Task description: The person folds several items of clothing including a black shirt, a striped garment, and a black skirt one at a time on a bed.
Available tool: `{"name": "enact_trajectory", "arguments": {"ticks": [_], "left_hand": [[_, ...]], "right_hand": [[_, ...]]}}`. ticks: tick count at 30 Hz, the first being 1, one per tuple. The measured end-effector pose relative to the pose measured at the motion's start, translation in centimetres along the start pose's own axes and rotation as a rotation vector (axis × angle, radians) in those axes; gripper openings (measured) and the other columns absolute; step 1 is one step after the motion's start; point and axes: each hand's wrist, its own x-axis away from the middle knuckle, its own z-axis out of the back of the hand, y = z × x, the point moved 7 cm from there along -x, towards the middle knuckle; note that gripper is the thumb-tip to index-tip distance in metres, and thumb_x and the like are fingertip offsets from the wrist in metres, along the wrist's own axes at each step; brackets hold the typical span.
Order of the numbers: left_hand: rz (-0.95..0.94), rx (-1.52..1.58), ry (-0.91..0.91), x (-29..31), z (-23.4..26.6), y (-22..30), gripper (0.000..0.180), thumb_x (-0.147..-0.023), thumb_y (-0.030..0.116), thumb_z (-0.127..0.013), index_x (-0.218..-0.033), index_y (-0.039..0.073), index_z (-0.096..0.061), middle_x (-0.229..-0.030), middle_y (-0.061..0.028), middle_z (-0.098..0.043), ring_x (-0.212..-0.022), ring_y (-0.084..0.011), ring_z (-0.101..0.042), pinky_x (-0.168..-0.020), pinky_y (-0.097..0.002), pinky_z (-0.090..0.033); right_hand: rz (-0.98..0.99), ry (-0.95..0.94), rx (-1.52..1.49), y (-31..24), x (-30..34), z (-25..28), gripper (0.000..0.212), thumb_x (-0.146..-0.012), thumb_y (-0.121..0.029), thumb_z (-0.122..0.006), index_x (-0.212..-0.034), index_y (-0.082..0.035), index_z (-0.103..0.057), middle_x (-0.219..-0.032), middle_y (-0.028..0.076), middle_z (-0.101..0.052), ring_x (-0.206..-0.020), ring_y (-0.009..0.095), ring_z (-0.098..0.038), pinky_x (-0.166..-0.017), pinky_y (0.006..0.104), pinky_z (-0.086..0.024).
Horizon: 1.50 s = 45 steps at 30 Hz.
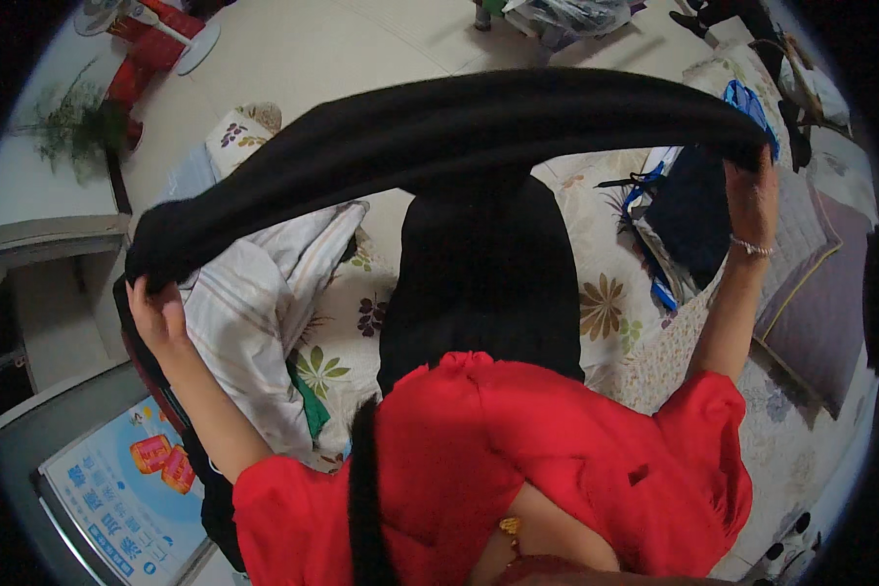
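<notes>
A long black garment is stretched sideways in front of me, bowing away from me in an arc over my black-clad lap. Its exact kind is not clear. My left hand grips the left end, thumb and fingers closed on the fabric. At the other end my right hand is closed on the cloth, its fingers partly hidden behind it. Below the left end lies a white striped cloth, crumpled. Near my right hand is a dark navy garment with blue edging.
I sit on a floral-patterned cover. To the right lie a grey-purple cushion and quilted bedding. A cabinet and a blue printed box stand at the left. Farther off are a white fan, a plant and plastic-wrapped things.
</notes>
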Motion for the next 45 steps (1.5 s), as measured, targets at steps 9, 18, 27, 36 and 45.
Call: {"name": "enact_trajectory", "arguments": {"ticks": [9,18,27,36,45], "left_hand": [[0.528,-1.042,-0.101,16.5,8.9,-16.0,0.03,-0.068,-0.011,-0.061,-0.094,0.002,-0.056,-0.086,-0.0016,-0.057,-0.08,-0.0132,-0.056,-0.076,-0.0271,-0.046],[0.713,-0.944,-0.06,25.6,4.1,-22.9,0.021,-0.076,0.004,-0.069,-0.096,-0.001,-0.065,-0.087,-0.0042,-0.065,-0.077,-0.0112,-0.058,-0.072,-0.0257,-0.046],[0.628,-0.816,-0.506,23.4,-11.1,-17.9,0.043,-0.079,0.012,-0.071,-0.118,-0.002,-0.057,-0.109,-0.007,-0.064,-0.1,-0.0159,-0.059,-0.089,-0.0302,-0.046],[0.641,-1.061,-0.668,24.9,-13.4,-17.6,0.038,-0.078,0.023,-0.074,-0.104,-0.002,-0.06,-0.086,-0.0114,-0.065,-0.07,-0.0131,-0.06,-0.061,-0.0287,-0.048],[0.777,-1.26,-0.965,25.3,-11.3,-15.5,0.028,-0.08,0.023,-0.074,-0.074,-0.002,-0.062,-0.055,-0.004,-0.056,-0.05,-0.0095,-0.051,-0.047,-0.0273,-0.041]], "right_hand": [[-0.96,-0.813,-0.745,7.5,24.8,-1.2,0.041,-0.084,-0.021,-0.065,-0.118,0.001,-0.058,-0.107,0.008,-0.063,-0.1,0.017,-0.058,-0.09,0.0329,-0.047],[-0.353,-1.093,0.121,-3.4,25.1,-8.1,0.034,-0.082,-0.013,-0.06,-0.116,-0.008,-0.057,-0.103,0.021,-0.064,-0.092,0.035,-0.062,-0.082,0.0421,-0.049],[-0.058,-1.319,-1.406,-36.4,19.6,-13.4,0.059,-0.085,-0.021,-0.07,-0.134,-0.005,-0.043,-0.117,0.012,-0.059,-0.103,0.018,-0.058,-0.09,0.0307,-0.048],[-0.032,-1.148,-1.317,-41.2,22.2,-13.3,0.022,-0.087,-0.02,-0.063,-0.081,-0.001,-0.054,-0.064,0.015,-0.054,-0.054,0.025,-0.052,-0.053,0.0325,-0.042],[0.15,-1.36,-1.446,-39.6,22.3,-12.3,0.015,-0.089,-0.015,-0.057,-0.092,-0.004,-0.067,-0.084,0.011,-0.066,-0.078,0.021,-0.064,-0.073,0.0315,-0.05]]}}
